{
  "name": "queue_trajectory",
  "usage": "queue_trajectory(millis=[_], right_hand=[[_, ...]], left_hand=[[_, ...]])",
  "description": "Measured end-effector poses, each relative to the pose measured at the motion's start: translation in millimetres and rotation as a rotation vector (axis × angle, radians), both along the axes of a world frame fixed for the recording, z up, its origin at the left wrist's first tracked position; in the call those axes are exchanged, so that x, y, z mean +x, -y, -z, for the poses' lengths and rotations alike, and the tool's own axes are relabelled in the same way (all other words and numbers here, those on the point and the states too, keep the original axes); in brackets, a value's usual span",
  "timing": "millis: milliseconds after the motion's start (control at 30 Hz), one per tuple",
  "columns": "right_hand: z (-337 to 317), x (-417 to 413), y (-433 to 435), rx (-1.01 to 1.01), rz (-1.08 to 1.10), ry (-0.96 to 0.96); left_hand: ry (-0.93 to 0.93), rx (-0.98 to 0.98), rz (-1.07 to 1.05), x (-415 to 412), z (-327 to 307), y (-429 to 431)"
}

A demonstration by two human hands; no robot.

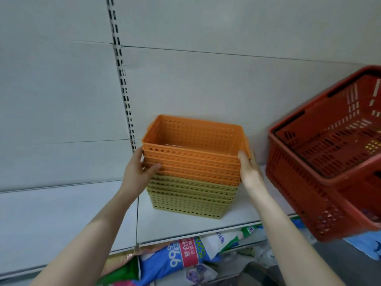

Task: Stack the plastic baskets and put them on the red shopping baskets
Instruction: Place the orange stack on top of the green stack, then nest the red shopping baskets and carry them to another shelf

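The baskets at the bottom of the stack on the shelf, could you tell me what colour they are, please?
Olive green bottom baskets, under the orange ones; the head view shows it.

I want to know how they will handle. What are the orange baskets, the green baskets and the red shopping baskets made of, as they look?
Orange baskets: thin moulded plastic, matte, with rows of punched holes.
Green baskets: seemingly the same plastic, dull olive, same hole pattern.
Red shopping baskets: thicker-looking plastic with slotted walls, slightly glossy rim.

White shelf (61, 219), stack of green and orange plastic baskets (189, 201) on it, red shopping baskets (305, 182) beside
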State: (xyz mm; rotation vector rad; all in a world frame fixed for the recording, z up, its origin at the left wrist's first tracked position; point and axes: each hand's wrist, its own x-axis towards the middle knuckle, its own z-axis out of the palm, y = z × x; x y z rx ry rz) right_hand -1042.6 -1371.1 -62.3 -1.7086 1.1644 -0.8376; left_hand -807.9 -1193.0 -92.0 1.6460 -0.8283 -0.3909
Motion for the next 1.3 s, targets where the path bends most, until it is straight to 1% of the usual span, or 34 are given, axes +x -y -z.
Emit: queue_trajectory(millis=[133, 233, 333, 433, 500, 567, 633, 700, 800, 833, 900, 967, 1067, 1167, 1233, 1300], right_hand=[[-6.2, 2.4, 13.3, 0.064, -0.034, 0.028], [-8.7, 2.1, 13.2, 0.061, -0.026, -0.003], [-14.6, -4.7, 9.0, 0.062, -0.085, -0.034], [-21.7, -22.9, 3.9, -0.004, -0.097, -0.074], [-27.2, -44.4, 3.6, -0.087, -0.053, -0.198], [-35.0, -73.7, 4.2, -0.260, 0.042, -0.293], [-45.5, -111.6, 7.2, -0.419, 0.185, -0.225], [-57.1, -155.7, 18.7, -0.487, 0.374, -0.138], [-75.9, -223.3, 54.2, -0.416, 0.619, -0.109], [-82.0, -242.0, 70.6, -0.361, 0.668, -0.111], [-91.9, -268.4, 107.9, -0.226, 0.692, -0.119], [-98.3, -279.5, 143.4, -0.101, 0.643, -0.131], [-96.4, -279.3, 184.6, -0.005, 0.547, -0.166], [-82.8, -275.8, 210.5, 0.075, 0.450, -0.132], [-79.2, -276.4, 219.1, 0.119, 0.419, -0.078], [-81.9, -281.4, 227.1, 0.140, 0.394, -0.008]], left_hand=[[0.003, -0.019, -0.045, -9.6, 1.1, 3.3], [0.025, -0.008, -0.068, -11.5, -1.2, 3.7], [0.050, 0.031, -0.091, -10.8, -0.2, 2.6], [0.125, 0.071, -0.172, -13.2, -1.5, -0.4], [0.234, 0.062, -0.259, -22.8, -2.4, -2.7], [0.357, 0.009, -0.318, -43.4, -3.5, -4.5], [0.438, -0.063, -0.332, -72.0, -8.3, -1.6], [0.479, -0.090, -0.316, -105.2, -14.9, 6.5], [0.576, -0.155, -0.180, -160.6, -23.1, 28.6], [0.608, -0.175, -0.107, -178.7, -25.8, 39.5], [0.633, -0.173, 0.041, -213.0, -30.1, 68.3], [0.593, -0.101, 0.183, -249.2, -30.8, 104.4], [0.484, 0.122, 0.300, -308.6, -25.3, 164.0], [0.300, 0.270, 0.324, -361.0, -16.3, 214.1], [0.126, 0.275, 0.302, -386.8, -12.8, 234.5], [-0.009, 0.244, 0.215, -401.4, -10.4, 246.0]])
